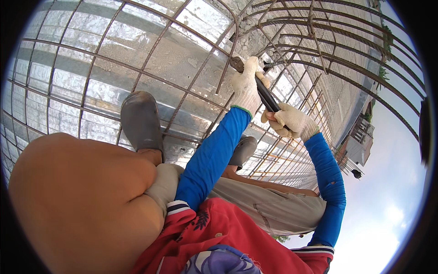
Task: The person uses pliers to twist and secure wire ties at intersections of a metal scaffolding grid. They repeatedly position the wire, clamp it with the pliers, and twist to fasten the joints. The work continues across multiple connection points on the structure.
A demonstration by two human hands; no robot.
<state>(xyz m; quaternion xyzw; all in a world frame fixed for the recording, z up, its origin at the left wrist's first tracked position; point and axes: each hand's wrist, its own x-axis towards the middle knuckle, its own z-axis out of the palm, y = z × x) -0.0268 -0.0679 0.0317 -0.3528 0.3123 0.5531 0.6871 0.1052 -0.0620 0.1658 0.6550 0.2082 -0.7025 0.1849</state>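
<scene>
Both my hands wear white knit gloves over blue sleeves. My left hand (245,84) is closed around the upper part of a dark hand tool (266,97) close to its head, where it meets the rusty rebar grid (137,73). My right hand (289,121) grips the tool's lower handle end. The tool's tip sits at a crossing of bars near a curved rebar cage (328,50); the tip itself is partly hidden by my left glove.
I squat on the rebar mesh over shiny metal decking (91,96), grey shoes (140,119) planted on the bars. My bare knee (82,201) fills the lower left. Buildings (362,146) and sky lie far right beyond the deck's edge.
</scene>
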